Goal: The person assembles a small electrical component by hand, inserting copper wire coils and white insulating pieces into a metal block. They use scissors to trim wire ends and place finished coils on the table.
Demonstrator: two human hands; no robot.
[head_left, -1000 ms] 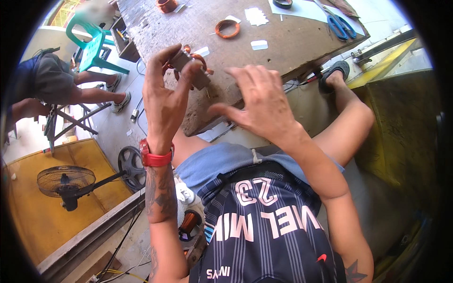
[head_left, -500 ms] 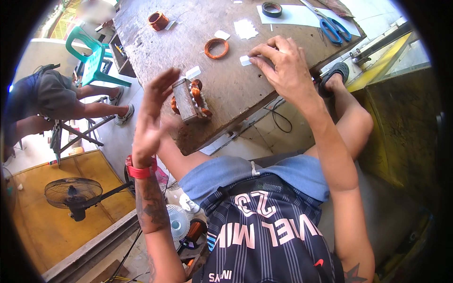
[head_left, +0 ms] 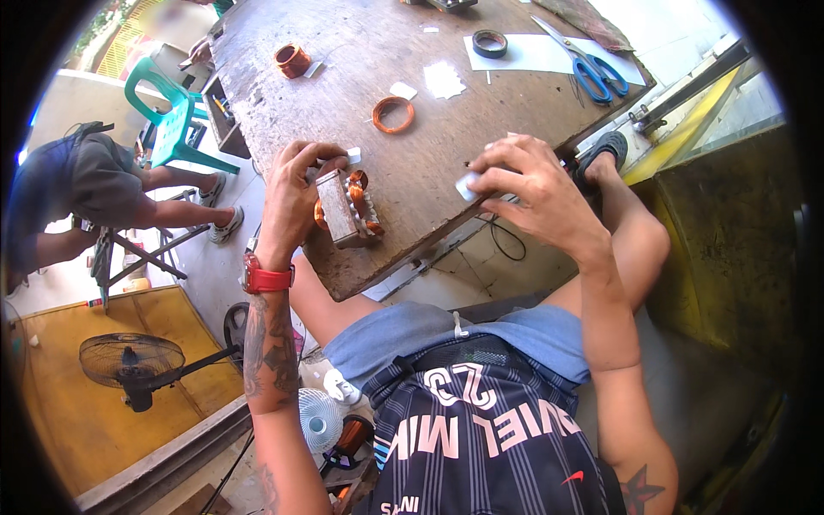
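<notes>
At the table's near left corner stands a stator core with copper coils wound on it and a pale, wood-like block face. My left hand has its fingers bent around the core's far left end, the fingertips touching it. A small white paper piece lies by those fingertips. Over the table's near edge, my right hand pinches a small white paper slip between thumb and fingers. Farther back lie a flat copper wire ring and a thicker copper coil.
On the wooden table are white paper scraps, a roll of black tape and blue-handled scissors on a white sheet. Left of the table are a green chair, a seated person and a black fan.
My left hand has come down from a raised, open pose onto the stator core. My right hand has moved nearer to me, down to the table's edge, with the paper slip.
</notes>
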